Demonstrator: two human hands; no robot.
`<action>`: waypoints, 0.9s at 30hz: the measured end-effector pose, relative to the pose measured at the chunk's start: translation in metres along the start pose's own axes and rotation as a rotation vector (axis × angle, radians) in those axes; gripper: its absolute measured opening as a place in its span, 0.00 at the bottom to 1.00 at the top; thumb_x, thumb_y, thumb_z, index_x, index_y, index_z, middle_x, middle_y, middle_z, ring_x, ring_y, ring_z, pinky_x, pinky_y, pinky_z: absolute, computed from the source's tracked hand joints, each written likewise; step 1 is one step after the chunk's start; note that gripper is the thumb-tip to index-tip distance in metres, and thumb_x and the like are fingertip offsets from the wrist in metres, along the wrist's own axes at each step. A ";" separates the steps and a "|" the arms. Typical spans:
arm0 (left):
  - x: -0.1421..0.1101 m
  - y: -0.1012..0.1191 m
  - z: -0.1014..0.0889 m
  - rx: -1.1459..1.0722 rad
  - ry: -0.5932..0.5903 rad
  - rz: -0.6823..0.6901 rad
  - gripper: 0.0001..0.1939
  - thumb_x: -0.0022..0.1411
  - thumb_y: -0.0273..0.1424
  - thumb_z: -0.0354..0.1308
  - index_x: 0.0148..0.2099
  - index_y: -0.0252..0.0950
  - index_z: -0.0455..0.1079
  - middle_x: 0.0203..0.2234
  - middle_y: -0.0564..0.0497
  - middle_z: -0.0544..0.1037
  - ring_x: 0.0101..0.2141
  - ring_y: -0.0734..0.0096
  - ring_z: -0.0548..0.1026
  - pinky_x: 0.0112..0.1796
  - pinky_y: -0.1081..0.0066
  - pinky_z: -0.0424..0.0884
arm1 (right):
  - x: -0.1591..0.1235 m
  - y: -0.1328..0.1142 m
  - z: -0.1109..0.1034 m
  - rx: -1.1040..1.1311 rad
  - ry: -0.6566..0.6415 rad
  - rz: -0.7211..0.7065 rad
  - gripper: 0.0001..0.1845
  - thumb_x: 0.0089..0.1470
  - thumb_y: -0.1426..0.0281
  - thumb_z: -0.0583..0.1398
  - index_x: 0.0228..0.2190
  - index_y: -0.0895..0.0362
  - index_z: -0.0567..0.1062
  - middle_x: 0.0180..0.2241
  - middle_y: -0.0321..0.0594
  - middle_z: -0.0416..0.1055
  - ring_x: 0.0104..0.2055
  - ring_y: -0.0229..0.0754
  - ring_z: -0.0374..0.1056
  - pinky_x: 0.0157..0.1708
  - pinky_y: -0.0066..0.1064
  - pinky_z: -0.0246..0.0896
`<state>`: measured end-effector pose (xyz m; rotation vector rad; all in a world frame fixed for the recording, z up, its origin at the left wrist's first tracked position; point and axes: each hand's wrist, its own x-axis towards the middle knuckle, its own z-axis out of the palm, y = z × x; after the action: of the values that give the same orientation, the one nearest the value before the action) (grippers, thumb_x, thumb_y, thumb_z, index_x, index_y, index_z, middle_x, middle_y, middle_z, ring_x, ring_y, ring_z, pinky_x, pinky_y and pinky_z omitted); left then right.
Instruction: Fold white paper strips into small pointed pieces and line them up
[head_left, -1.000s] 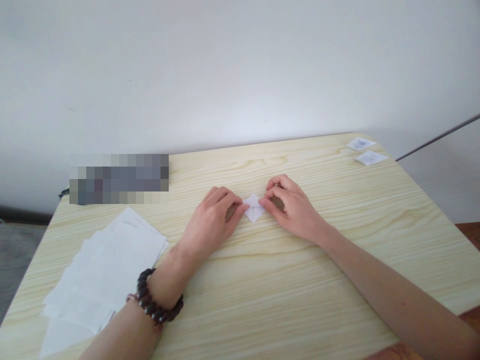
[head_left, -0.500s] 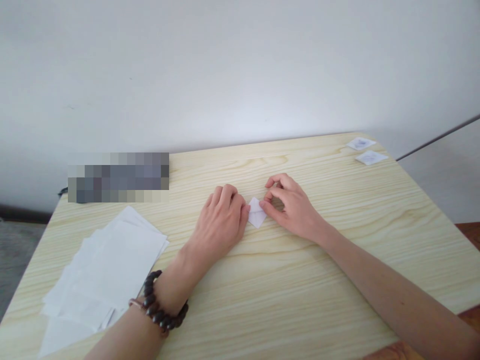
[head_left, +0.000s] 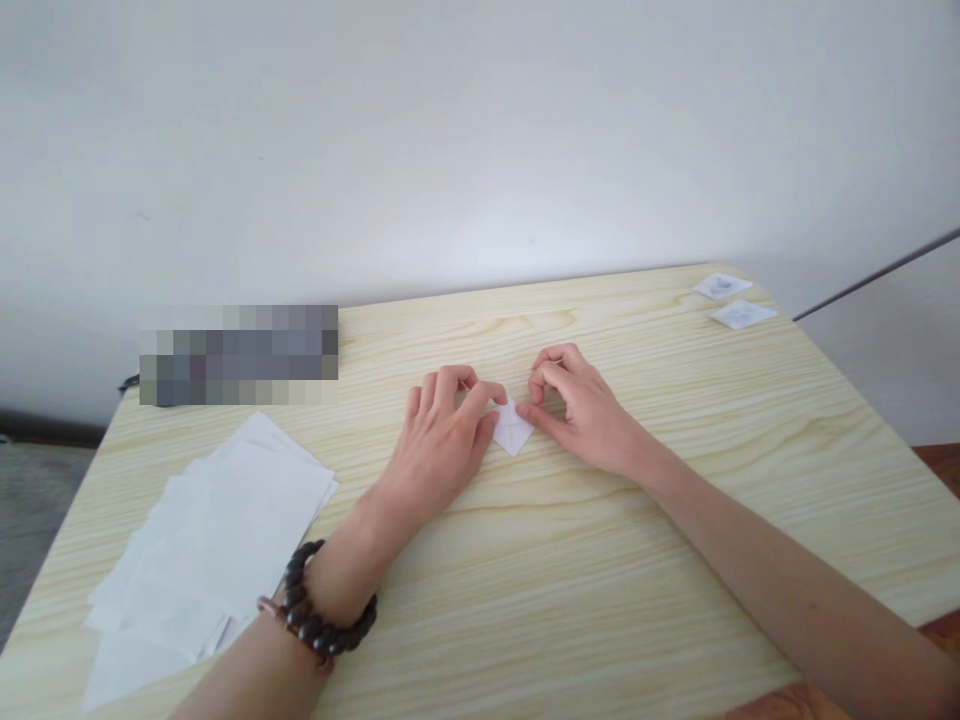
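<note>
Paper [head_left: 514,432], small, white and folded into a diamond, sits just below and right of the frame's centre, flat on the pale wooden table [head_left: 540,610], a faint crease across its middle! On comes the left hand [head_left: 442,435] from the lower left, back upward: thumb at the paper's left corner, forefinger arched over towards the top corner, only a narrow gap between the two tips. Whether they pinch the sheet, I cannot tell. Over to the right hand [head_left: 581,408], reaching in from the lower right: thumb tip on the paper's upper right edge, forefinger curled close above it, the other fingers bent. A narrow grip, and again I cannot tell if it clasps.

Dark beads ring the left wrist, a bracelet [head_left: 298,605] at lower left, beside a loose stack of white sheets [head_left: 225,510]. Upper right, two folded diamonds [head_left: 722,287] lie near the table's far corner, one just below the other. Left of frame, a blurred object [head_left: 247,358] by the wall [head_left: 480,150], too pixelated to name!
</note>
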<state>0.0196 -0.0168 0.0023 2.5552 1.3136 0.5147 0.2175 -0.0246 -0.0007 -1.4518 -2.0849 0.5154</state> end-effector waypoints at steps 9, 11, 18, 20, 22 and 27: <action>0.001 -0.007 0.000 0.003 0.021 0.031 0.11 0.66 0.32 0.53 0.47 0.47 0.75 0.42 0.47 0.67 0.46 0.58 0.64 0.46 0.56 0.62 | 0.002 0.009 -0.013 0.123 -0.126 -0.035 0.08 0.56 0.70 0.60 0.28 0.54 0.64 0.37 0.39 0.63 0.43 0.43 0.62 0.45 0.37 0.59; 0.001 -0.007 0.000 0.003 0.021 0.040 0.11 0.66 0.32 0.53 0.46 0.47 0.75 0.42 0.47 0.68 0.46 0.57 0.64 0.45 0.56 0.62 | 0.002 0.008 -0.015 0.150 -0.135 -0.044 0.08 0.56 0.71 0.59 0.28 0.54 0.63 0.37 0.39 0.63 0.42 0.42 0.63 0.45 0.37 0.59; 0.000 -0.006 -0.002 0.005 0.013 0.039 0.11 0.66 0.33 0.52 0.47 0.46 0.75 0.43 0.46 0.69 0.46 0.57 0.64 0.43 0.57 0.62 | 0.001 -0.002 -0.002 0.008 0.003 0.043 0.13 0.52 0.65 0.63 0.29 0.54 0.61 0.36 0.40 0.63 0.42 0.47 0.62 0.43 0.41 0.58; 0.000 -0.006 -0.002 0.005 0.009 0.039 0.11 0.66 0.32 0.52 0.47 0.46 0.75 0.43 0.46 0.69 0.46 0.57 0.64 0.44 0.57 0.61 | 0.002 -0.002 -0.002 0.019 -0.014 0.054 0.13 0.51 0.66 0.62 0.29 0.53 0.61 0.36 0.39 0.62 0.42 0.46 0.62 0.43 0.40 0.59; 0.000 -0.005 -0.002 0.004 0.005 0.038 0.11 0.66 0.32 0.52 0.46 0.46 0.75 0.43 0.46 0.69 0.46 0.57 0.64 0.44 0.56 0.61 | 0.002 0.000 -0.005 0.047 -0.050 0.053 0.12 0.52 0.68 0.62 0.30 0.53 0.61 0.36 0.39 0.62 0.42 0.46 0.62 0.43 0.40 0.59; 0.001 -0.006 -0.002 0.005 -0.003 0.037 0.11 0.67 0.32 0.52 0.46 0.46 0.75 0.43 0.46 0.69 0.46 0.56 0.63 0.44 0.56 0.61 | 0.004 0.004 -0.017 0.142 -0.151 0.034 0.09 0.52 0.74 0.59 0.30 0.53 0.61 0.38 0.38 0.61 0.42 0.43 0.62 0.45 0.38 0.60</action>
<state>0.0149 -0.0130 0.0024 2.5878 1.2704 0.5149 0.2305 -0.0190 0.0112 -1.4072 -2.0942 0.7924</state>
